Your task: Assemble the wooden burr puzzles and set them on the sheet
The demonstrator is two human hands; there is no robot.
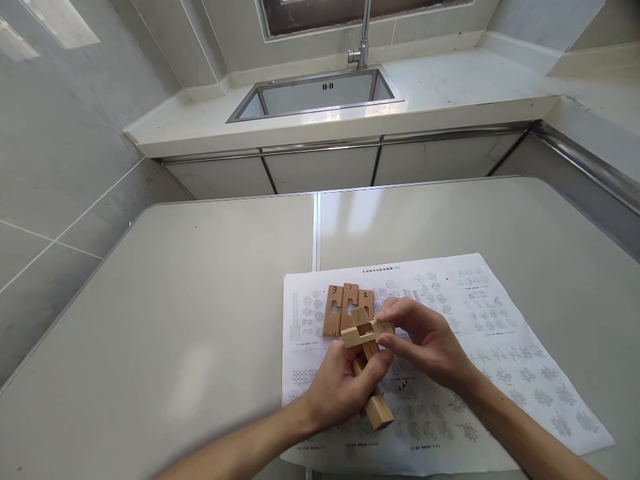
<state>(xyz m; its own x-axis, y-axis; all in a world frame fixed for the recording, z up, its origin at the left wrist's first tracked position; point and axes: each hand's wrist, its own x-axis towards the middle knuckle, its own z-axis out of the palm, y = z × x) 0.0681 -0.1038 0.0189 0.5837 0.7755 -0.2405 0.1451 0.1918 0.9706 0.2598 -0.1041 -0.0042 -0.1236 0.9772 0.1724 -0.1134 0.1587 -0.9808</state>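
My left hand (345, 380) is closed round notched wooden puzzle pieces (379, 410), their lower ends sticking out below the fingers. Crosswise at the top of these sits another light notched wooden piece (354, 335), with a square gap showing near the crossing. My right hand (425, 337) pinches the right end of that crosswise piece between thumb and fingers. Just behind the hands lie flat wooden pieces with cut-outs, marked 3 (333, 313), 1 (351, 297) and 2 (367, 300). My hands partly cover the pieces marked 1 and 2.
Under everything lies a large printed sheet (500, 347) with rows of small assembly drawings. It rests on a pale table (225, 300) with a seam down the middle. Beyond stand a counter (450, 87), a sink (300, 93) and a faucet (361, 53). A tiled wall (75, 153) is at left.
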